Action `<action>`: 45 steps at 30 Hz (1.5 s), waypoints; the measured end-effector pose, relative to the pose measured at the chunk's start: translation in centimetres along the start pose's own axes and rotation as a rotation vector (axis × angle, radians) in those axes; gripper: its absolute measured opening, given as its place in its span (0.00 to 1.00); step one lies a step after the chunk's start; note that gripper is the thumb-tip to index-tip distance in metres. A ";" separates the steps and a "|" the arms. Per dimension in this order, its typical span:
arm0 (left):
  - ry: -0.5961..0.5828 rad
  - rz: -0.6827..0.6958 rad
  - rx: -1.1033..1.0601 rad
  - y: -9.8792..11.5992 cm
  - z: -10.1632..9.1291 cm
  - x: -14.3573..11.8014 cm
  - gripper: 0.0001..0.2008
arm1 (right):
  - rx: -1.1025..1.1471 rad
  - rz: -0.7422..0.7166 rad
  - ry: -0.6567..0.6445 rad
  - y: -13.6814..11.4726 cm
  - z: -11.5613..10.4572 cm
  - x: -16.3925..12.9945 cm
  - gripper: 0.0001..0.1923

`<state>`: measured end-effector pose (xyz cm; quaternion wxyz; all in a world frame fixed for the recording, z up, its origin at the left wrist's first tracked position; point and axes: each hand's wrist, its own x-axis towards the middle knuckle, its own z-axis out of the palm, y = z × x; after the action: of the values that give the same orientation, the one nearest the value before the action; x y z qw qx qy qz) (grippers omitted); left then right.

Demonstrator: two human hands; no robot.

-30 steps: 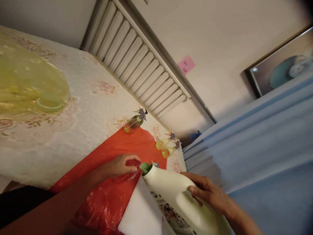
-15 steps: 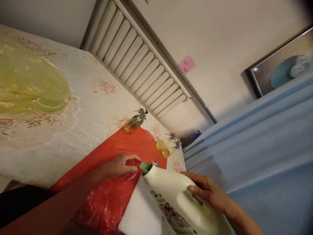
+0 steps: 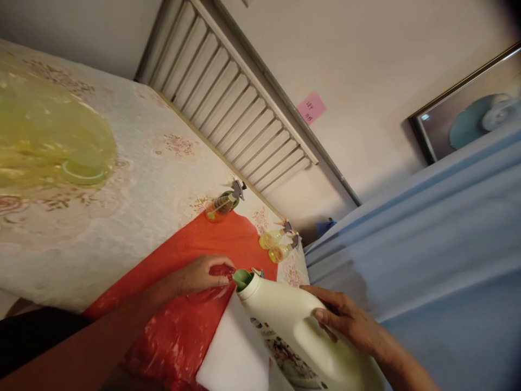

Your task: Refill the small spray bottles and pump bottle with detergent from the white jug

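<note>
My right hand (image 3: 350, 323) grips the handle side of a large white detergent jug (image 3: 293, 331), which is tilted with its open neck pointing up and left. The neck touches a small green funnel-like piece (image 3: 242, 278). My left hand (image 3: 201, 275) is closed around a small clear container under that green piece, over the red sheet; the fingers hide most of it. A crumpled red plastic bag (image 3: 179, 336) lies under my left forearm, beside a white pad (image 3: 232, 353).
A red sheet (image 3: 211, 241) covers part of a floral tablecloth (image 3: 134, 201). Three small spray bottles with yellow liquid stand behind: one (image 3: 222, 205) at the sheet's far edge, two (image 3: 279, 244) near the table corner. A blurred yellow-green bag (image 3: 44, 141) lies left. Blue cloth (image 3: 427, 255) hangs right.
</note>
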<state>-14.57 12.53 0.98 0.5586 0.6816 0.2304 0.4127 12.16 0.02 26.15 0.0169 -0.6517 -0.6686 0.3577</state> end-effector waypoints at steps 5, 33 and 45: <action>-0.003 -0.013 -0.005 0.0 0.0 0.0 0.16 | 0.006 -0.003 -0.010 0.1 -0.1 0.0 0.36; -0.003 0.000 -0.001 0.3 0.0 0.0 0.16 | -0.005 -0.014 -0.018 -0.3 -0.2 0.0 0.35; -0.004 0.000 -0.001 0.2 0.0 0.0 0.15 | -0.007 -0.005 -0.021 -0.6 -0.1 0.0 0.35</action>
<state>-14.66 12.47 1.21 0.5595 0.6820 0.2292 0.4115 11.66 0.14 26.52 0.0085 -0.6462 -0.6716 0.3623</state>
